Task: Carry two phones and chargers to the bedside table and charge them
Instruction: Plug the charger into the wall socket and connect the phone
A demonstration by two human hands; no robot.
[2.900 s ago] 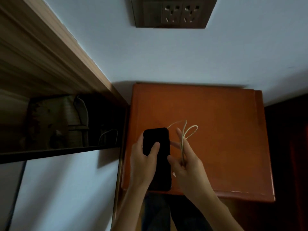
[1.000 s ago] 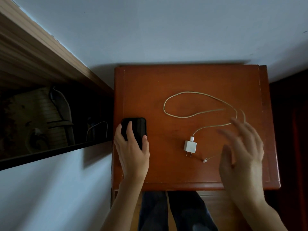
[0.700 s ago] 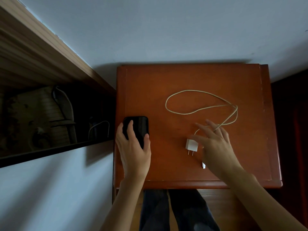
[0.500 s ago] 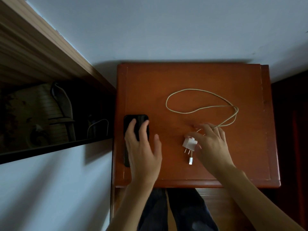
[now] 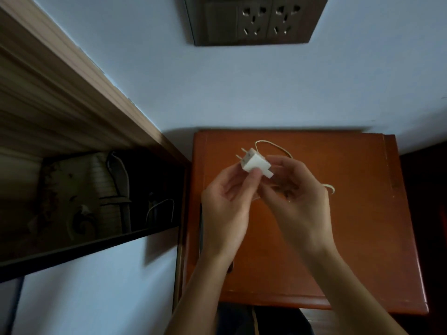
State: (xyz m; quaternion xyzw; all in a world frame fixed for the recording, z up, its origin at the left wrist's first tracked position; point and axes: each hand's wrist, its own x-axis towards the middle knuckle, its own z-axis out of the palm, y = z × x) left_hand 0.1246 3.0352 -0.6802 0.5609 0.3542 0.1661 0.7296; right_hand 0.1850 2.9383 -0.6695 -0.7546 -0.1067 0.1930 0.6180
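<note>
Both my hands are raised over the orange-brown bedside table (image 5: 358,238). My left hand (image 5: 225,209) pinches the white charger plug (image 5: 254,162) between thumb and fingers, with its two prongs pointing up and left. My right hand (image 5: 300,204) is closed around the pale charger cable (image 5: 273,145) just behind the plug; one loop trails on the table past my right hand. The black phone (image 5: 200,226) lies at the table's left edge, almost wholly hidden under my left hand and wrist. No second phone or charger is visible.
A dark wall socket panel (image 5: 263,18) with two outlets sits on the white wall above the table. A wooden bed frame (image 5: 72,93) and a dark gap with clutter (image 5: 96,201) lie to the left. My legs show below the table's front edge.
My right hand picked the charger plug off the table and my left hand left the phone to take hold of it. The view tilted up, so the wall socket is back in sight.
</note>
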